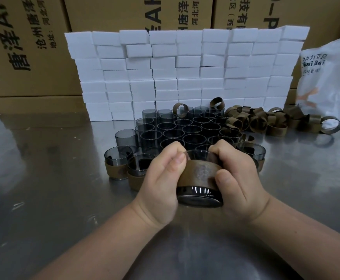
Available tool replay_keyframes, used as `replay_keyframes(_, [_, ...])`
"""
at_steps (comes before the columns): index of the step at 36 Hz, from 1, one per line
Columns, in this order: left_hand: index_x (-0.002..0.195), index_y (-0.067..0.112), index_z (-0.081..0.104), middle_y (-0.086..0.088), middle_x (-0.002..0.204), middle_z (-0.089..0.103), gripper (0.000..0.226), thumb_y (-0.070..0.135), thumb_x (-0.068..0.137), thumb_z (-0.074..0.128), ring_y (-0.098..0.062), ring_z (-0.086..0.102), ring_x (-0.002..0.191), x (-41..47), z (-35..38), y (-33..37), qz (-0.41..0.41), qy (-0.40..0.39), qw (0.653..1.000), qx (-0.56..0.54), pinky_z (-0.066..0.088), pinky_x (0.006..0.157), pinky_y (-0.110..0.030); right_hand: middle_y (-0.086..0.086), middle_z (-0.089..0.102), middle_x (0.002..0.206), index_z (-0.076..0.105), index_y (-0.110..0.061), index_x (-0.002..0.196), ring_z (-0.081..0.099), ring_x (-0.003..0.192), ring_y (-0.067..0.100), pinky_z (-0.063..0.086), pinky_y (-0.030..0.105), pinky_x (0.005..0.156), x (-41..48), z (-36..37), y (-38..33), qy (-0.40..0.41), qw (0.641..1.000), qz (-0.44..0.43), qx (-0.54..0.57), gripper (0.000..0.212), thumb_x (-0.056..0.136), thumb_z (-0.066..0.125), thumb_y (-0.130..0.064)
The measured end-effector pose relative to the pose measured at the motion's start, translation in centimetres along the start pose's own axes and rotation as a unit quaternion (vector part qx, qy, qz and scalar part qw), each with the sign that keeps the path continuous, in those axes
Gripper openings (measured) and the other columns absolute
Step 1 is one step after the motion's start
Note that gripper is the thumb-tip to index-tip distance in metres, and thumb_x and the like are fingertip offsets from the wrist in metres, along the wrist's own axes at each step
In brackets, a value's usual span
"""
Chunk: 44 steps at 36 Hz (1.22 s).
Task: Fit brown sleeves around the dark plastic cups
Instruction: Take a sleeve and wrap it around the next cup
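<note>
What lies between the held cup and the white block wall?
Head view: a cluster of unsleeved dark cups stands between the held cup and the white blocks.

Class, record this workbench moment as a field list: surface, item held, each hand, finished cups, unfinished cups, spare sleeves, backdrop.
surface: shiny metal table
item held: dark translucent plastic cup, tilted, brown sleeve round its middle
left hand: grips cup and sleeve on the left
right hand: grips them on the right
finished: sleeved cups, near left
unfinished: bare dark cups, clustered behind the hands
spare: loose brown sleeve rings, piled right of cluster
backdrop: white foam blocks, stacked before printed cardboard boxes
</note>
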<state>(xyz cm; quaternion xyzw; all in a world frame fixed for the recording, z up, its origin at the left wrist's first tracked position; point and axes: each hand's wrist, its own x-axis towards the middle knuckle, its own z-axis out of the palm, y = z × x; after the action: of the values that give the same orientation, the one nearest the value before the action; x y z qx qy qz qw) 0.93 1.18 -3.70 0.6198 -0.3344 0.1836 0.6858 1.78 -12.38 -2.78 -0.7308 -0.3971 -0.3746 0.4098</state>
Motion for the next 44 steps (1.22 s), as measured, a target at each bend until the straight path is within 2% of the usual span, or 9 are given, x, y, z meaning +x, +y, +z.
replay_keyframes(4, [0.066, 0.007, 0.037, -0.004, 0.058, 0.035, 0.033, 0.035, 0.083, 0.039, -0.010, 0.035, 0.052, 0.0, 0.0, -0.1, -0.006, -0.003, 1.000, -0.012, 0.033, 0.051, -0.019, -0.003, 0.036, 0.060, 0.046, -0.010, 0.070, 0.034, 0.052, 0.011, 0.031, 0.029, 0.048, -0.1, 0.0, 0.1, 0.002, 1.000, 0.003, -0.003, 0.056, 0.091, 0.027, -0.058])
replay_keyframes(8, [0.066, 0.004, 0.035, -0.003, 0.057, 0.034, 0.035, 0.035, 0.084, 0.039, -0.009, 0.034, 0.052, -0.1, 0.0, -0.1, -0.004, -0.005, 1.000, -0.007, 0.032, 0.050, -0.018, -0.004, 0.036, 0.059, 0.044, -0.014, 0.070, 0.035, 0.050, 0.011, 0.031, 0.028, 0.047, -0.3, 0.0, 0.2, 0.005, 1.000, -0.008, 0.002, 0.028, 0.085, 0.033, -0.035])
replay_keyframes(12, [0.065, 0.006, 0.034, -0.003, 0.058, 0.033, 0.035, 0.035, 0.083, 0.040, -0.009, 0.034, 0.052, -0.1, 0.0, -0.1, -0.009, -0.005, 1.000, -0.007, 0.032, 0.050, -0.020, -0.006, 0.036, 0.059, 0.040, -0.018, 0.072, 0.035, 0.050, 0.010, 0.031, 0.028, 0.047, -0.2, 0.0, 0.3, 0.007, 1.000, -0.013, 0.005, 0.040, 0.093, 0.028, -0.050])
replay_keyframes(17, [0.066, 0.009, 0.037, -0.007, 0.058, 0.032, 0.032, 0.036, 0.083, 0.040, -0.013, 0.034, 0.052, -0.1, 0.0, 0.0, -0.012, -0.009, 1.000, -0.007, 0.031, 0.050, -0.023, -0.006, 0.037, 0.058, 0.040, -0.018, 0.071, 0.035, 0.049, 0.007, 0.030, 0.024, 0.048, -0.3, 0.1, 0.5, 0.005, 1.000, -0.014, 0.007, 0.020, 0.085, 0.030, -0.026])
replay_keyframes(31, [0.065, 0.004, 0.034, -0.005, 0.057, 0.034, 0.036, 0.034, 0.084, 0.039, -0.011, 0.035, 0.052, -0.2, -0.1, -0.3, -0.003, -0.001, 1.000, -0.001, 0.031, 0.049, -0.020, -0.002, 0.042, 0.057, 0.047, -0.013, 0.071, 0.039, 0.048, 0.011, 0.034, 0.030, 0.045, -0.4, 0.4, 0.4, 0.006, 1.000, 0.007, -0.002, 0.027, 0.087, 0.028, -0.024])
replay_keyframes(34, [0.064, 0.006, 0.037, -0.004, 0.057, 0.037, 0.036, 0.037, 0.083, 0.041, -0.013, 0.037, 0.053, 0.0, -0.3, -0.6, -0.004, 0.039, 0.999, -0.003, 0.034, 0.050, -0.020, -0.001, 0.054, 0.078, 0.058, -0.004, 0.093, 0.051, 0.067, 0.013, 0.044, 0.035, 0.060, -0.5, 0.7, 0.4, 0.000, 0.999, 0.030, -0.021, 0.047, 0.095, 0.025, -0.038])
replay_keyframes(37, [0.065, 0.020, 0.049, -0.005, 0.061, 0.044, 0.028, 0.041, 0.081, 0.042, -0.019, 0.042, 0.058, 0.2, -0.5, -0.9, -0.003, 0.099, 0.995, -0.001, 0.038, 0.053, -0.026, 0.009, 0.052, 0.108, 0.034, -0.006, 0.134, 0.053, 0.097, 0.018, 0.045, 0.031, 0.086, -0.5, 0.9, 0.4, -0.051, 0.998, 0.026, -0.015, 0.078, 0.089, 0.017, -0.068])
replay_keyframes(41, [0.090, 0.033, 0.063, 0.003, 0.085, 0.062, 0.033, 0.057, 0.085, 0.041, -0.017, 0.058, 0.083, 0.0, -0.9, -1.1, 0.006, 0.111, 0.993, 0.032, 0.049, 0.075, -0.035, 0.003, 0.042, 0.106, 0.020, -0.014, 0.143, 0.042, 0.097, 0.005, 0.037, 0.016, 0.088, -0.4, 1.2, 0.5, -0.065, 0.996, 0.017, -0.056, 0.089, 0.078, 0.046, -0.069])
replay_keyframes(44, [0.128, 0.040, 0.044, 0.002, 0.112, 0.061, 0.060, 0.075, 0.079, 0.038, -0.022, 0.059, 0.106, -0.2, -1.2, -1.0, 0.037, 0.051, 0.997, 0.045, 0.047, 0.090, -0.045, -0.001, 0.040, 0.110, 0.026, -0.018, 0.139, 0.039, 0.099, 0.001, 0.034, 0.011, 0.090, -0.5, 1.1, 0.7, -0.056, 0.995, 0.019, -0.075, 0.084, 0.078, 0.037, -0.075])
